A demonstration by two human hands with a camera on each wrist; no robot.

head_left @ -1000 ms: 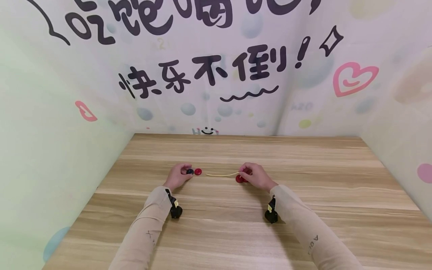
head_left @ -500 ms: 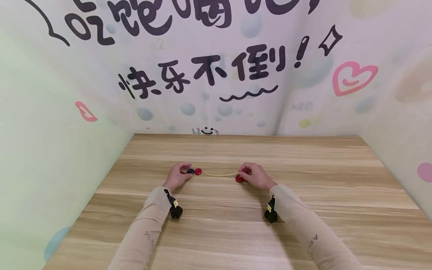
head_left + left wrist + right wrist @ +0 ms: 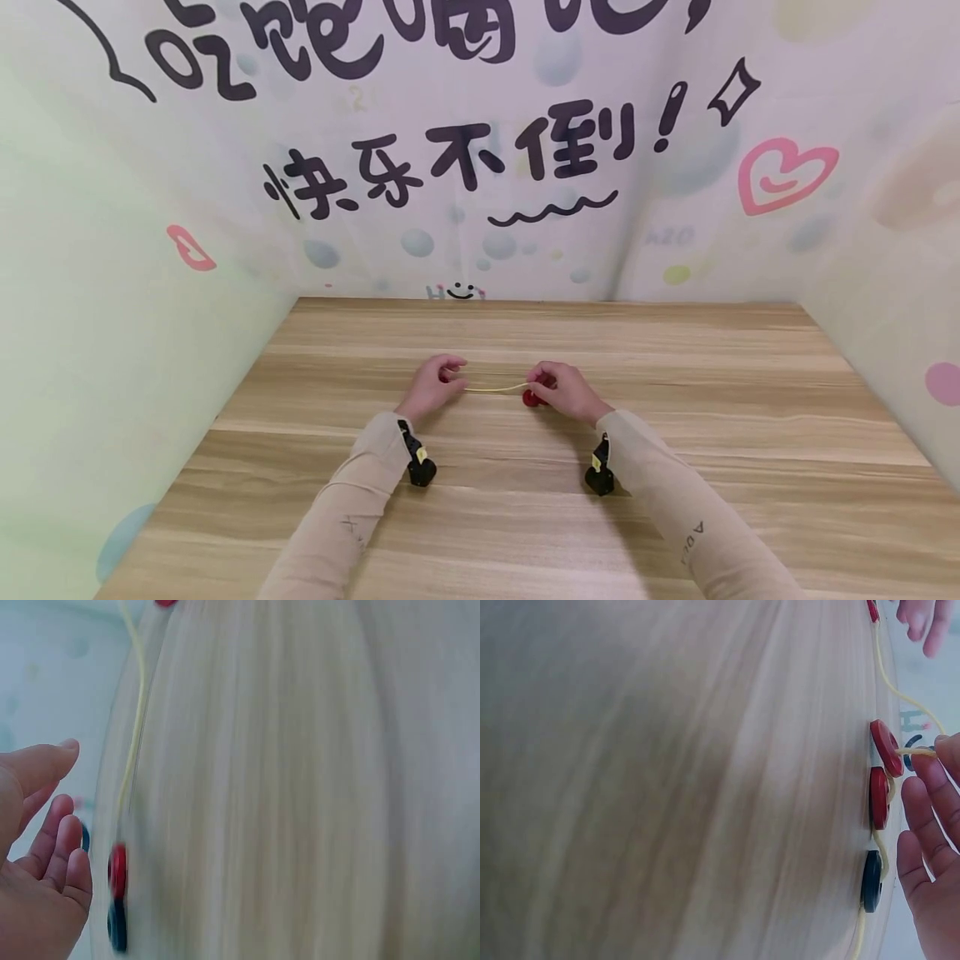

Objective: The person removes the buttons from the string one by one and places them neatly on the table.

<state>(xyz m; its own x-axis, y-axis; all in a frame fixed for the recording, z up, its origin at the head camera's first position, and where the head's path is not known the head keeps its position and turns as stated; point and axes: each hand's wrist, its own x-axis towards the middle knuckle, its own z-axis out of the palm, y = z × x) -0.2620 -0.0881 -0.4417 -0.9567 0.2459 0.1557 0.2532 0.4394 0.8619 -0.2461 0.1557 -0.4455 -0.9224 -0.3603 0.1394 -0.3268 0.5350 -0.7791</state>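
My right hand point(image 3: 568, 393) pinches a yellow cord point(image 3: 911, 751) between thumb and fingertips. By it a red button point(image 3: 886, 748) stands tilted with the cord coming out of it. Another red button point(image 3: 879, 798) and a dark button point(image 3: 871, 881) follow along the cord. My left hand point(image 3: 437, 387) hovers near the cord's left end, thumb and fingers apart, holding nothing visible. In the left wrist view, a red button point(image 3: 117, 871) and a dark button point(image 3: 117, 925) lie side by side next to that hand; the head view hides them behind it.
The wood-grain table point(image 3: 480, 500) spreads around both hands. A printed cloth wall point(image 3: 465, 242) stands at the table's back, and pale walls flank it on the left and right. Black wrist cameras hang under both sleeves.
My left hand has moved right from beside the left dark button toward the cord's end, and now covers the left pair of buttons in the head view. The right hand stays nearly still.
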